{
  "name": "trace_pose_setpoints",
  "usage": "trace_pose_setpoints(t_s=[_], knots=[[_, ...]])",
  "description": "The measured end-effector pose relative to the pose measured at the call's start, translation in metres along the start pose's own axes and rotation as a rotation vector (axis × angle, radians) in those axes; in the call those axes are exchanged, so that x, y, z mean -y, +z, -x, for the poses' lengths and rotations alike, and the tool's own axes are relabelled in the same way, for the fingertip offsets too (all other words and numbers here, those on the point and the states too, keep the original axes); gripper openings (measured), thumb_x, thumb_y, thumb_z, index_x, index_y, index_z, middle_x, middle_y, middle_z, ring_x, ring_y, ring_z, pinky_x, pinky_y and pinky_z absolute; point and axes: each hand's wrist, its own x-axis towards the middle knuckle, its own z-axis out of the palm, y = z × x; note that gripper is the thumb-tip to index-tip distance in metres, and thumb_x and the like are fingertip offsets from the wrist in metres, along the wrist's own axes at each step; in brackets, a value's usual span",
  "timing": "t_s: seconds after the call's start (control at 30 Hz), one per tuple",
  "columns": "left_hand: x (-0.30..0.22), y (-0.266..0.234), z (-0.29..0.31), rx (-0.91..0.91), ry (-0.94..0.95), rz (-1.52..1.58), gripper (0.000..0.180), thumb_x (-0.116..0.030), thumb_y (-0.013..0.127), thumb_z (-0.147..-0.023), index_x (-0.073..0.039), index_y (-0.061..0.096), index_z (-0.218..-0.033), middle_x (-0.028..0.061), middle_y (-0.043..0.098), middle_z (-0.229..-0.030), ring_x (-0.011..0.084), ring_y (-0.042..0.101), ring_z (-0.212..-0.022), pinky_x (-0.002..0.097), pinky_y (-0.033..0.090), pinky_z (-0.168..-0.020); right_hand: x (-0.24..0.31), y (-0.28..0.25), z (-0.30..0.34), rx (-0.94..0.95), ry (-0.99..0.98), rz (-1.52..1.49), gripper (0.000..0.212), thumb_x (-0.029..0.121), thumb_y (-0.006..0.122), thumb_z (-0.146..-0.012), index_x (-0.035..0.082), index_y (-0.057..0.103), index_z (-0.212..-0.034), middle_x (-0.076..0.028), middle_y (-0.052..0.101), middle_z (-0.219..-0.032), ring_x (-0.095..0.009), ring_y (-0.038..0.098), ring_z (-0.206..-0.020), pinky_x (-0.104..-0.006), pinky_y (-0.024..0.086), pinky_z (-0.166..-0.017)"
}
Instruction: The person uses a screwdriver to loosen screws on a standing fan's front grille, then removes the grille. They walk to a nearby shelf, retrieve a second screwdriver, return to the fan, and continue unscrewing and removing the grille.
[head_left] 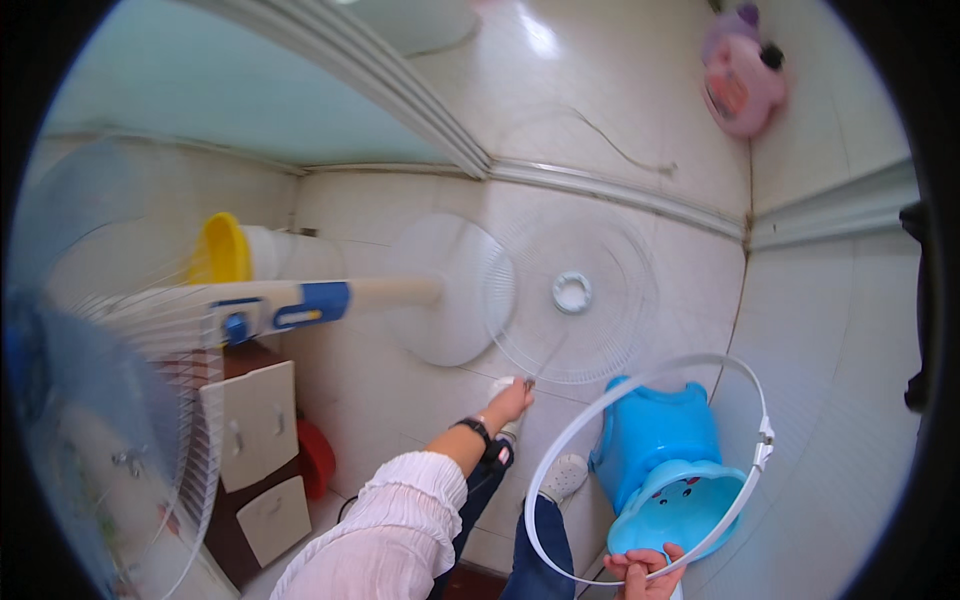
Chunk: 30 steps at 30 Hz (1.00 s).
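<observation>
My left hand, with a dark watch at the wrist, reaches out over the floor. It is closed around a thin rod that points away from me; its exact kind is too blurred to tell. Just beyond lies a round clear fan grille with a pale hub ring in its centre. At the lower right, my right hand grips the near edge of a white fan clamp ring, whose latch is on the right side. A standing fan with a blue-and-cream pole and round white base stands at left.
Blue fan blades and a wire rear grille fill the left. A blue stool-like plastic item and light-blue cloud-shaped basin sit at right. A cabinet, red basin, yellow-rimmed bucket and pink bottle surround the floor.
</observation>
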Motion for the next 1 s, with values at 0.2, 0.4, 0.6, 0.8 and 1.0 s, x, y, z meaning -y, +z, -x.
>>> trace_pose_setpoints(t_s=[0.2, 0.4, 0.6, 0.8, 1.0], knots=[[0.062, -0.053, 0.18, -0.21, 0.018, 0.149, 0.027, -0.026, 0.05, -0.086, -0.001, 0.054, -0.096, 0.0148, 0.061, -0.076, 0.0275, 0.059, -0.071, 0.0383, 0.047, -0.066, 0.046, 0.02, 0.047, 0.12, 0.011, 0.077, 0.048, -0.007, 0.045, -0.086, -0.002, 0.024, -0.129, -0.021, 0.053, -0.104, -0.031, 0.062, -0.087, -0.0458, 0.055, -0.083], [0.093, -0.084, 0.374, -0.47, -0.161, 0.348, 0.035, -0.029, 0.051, -0.09, -0.001, 0.051, -0.11, 0.0164, 0.062, -0.088, 0.0292, 0.061, -0.08, 0.0379, 0.048, -0.074, 0.063, 0.007, 0.096, 0.302, -0.073, 0.145, 0.041, -0.005, 0.044, -0.085, -0.002, 0.03, -0.124, -0.023, 0.053, -0.109, -0.03, 0.061, -0.091, -0.0432, 0.054, -0.083], [0.082, -0.21, 0.521, -1.103, 0.118, 0.287, 0.035, -0.023, 0.047, -0.096, -0.001, 0.044, -0.123, 0.0199, 0.059, -0.103, 0.0312, 0.06, -0.093, 0.0384, 0.046, -0.081, 0.065, 0.02, 0.135, 0.268, -0.264, 0.258, 0.044, -0.002, 0.047, -0.082, -0.004, 0.034, -0.124, -0.022, 0.055, -0.107, -0.028, 0.061, -0.09, -0.0393, 0.053, -0.08], [0.123, -0.347, 0.581, -1.675, 0.01, 0.162, 0.039, -0.016, 0.051, -0.093, 0.001, 0.042, -0.127, 0.0199, 0.051, -0.109, 0.0347, 0.05, -0.102, 0.0395, 0.041, -0.089, 0.092, 0.045, 0.158, 0.308, -0.309, 0.392, 0.027, 0.0, 0.051, -0.078, -0.009, 0.053, -0.104, -0.017, 0.059, -0.09, -0.023, 0.06, -0.079, -0.0326, 0.05, -0.069], [0.216, -0.428, 0.587, -1.658, -0.271, 0.095, 0.039, -0.015, 0.059, -0.085, -0.001, 0.05, -0.12, 0.0199, 0.05, -0.116, 0.037, 0.048, -0.107, 0.0439, 0.04, -0.093, 0.081, 0.081, 0.196, 0.259, -0.328, 0.416, 0.019, 0.002, 0.051, -0.078, -0.008, 0.059, -0.093, -0.014, 0.061, -0.084, -0.021, 0.058, -0.077, -0.0305, 0.048, -0.066]])
